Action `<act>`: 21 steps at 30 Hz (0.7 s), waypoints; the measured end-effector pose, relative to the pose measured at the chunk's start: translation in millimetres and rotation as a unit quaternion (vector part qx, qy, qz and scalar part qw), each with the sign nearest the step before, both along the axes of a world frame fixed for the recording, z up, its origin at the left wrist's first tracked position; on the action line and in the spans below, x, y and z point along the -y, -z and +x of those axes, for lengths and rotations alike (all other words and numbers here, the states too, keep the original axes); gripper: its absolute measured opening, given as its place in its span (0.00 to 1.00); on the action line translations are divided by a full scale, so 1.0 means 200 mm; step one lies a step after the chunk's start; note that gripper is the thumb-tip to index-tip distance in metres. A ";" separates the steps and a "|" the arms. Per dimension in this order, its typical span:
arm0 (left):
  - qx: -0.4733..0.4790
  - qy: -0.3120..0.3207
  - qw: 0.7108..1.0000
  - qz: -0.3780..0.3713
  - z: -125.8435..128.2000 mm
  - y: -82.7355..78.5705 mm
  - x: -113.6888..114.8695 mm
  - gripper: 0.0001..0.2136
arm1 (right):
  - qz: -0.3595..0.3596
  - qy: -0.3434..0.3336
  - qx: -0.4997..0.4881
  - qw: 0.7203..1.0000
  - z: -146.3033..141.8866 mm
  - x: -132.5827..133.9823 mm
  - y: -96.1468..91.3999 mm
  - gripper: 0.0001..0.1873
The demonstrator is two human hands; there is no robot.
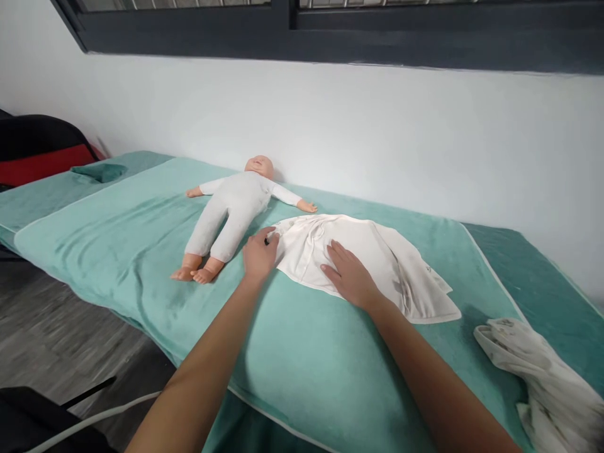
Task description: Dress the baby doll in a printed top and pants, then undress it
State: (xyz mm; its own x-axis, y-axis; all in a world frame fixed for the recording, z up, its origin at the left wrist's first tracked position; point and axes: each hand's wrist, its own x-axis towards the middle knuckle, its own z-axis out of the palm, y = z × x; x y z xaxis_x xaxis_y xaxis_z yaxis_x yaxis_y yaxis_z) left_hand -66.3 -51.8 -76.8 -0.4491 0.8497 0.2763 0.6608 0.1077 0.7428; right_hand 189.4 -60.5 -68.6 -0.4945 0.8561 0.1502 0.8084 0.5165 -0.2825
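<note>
Cloth is seemingly steadied under the right hand, grip released, while for the left hand grip cannot be told.

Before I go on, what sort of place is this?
Possibly an infant-care practice room: a baby doll lies on what looks like a green-covered bed, with a white cloth spread beside it.
</note>
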 end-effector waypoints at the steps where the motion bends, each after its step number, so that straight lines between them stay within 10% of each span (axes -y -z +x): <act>1: 0.024 0.005 1.000 0.006 0.00 0.00 -0.03 0.16 | -0.005 0.026 -0.011 1.000 -0.01 -0.03 0.00 0.37; 10: 0.242 0.062 0.962 0.112 -0.04 0.01 -0.14 0.13 | -0.021 0.111 0.043 0.993 -0.11 -0.29 -0.02 0.38; 21: 0.139 0.042 0.987 0.067 -0.04 0.04 -0.19 0.14 | -0.047 0.024 0.020 0.998 -0.09 -0.27 -0.02 0.38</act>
State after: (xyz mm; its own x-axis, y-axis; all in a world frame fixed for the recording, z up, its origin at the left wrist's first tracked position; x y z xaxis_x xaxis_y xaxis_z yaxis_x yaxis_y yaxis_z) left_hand -75.0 -13.9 -84.0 -0.4521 0.8516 0.2653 0.4318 -0.0513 0.9005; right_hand 172.1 -7.1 -63.9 -0.4570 0.8881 0.0492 0.8429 0.4501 -0.2949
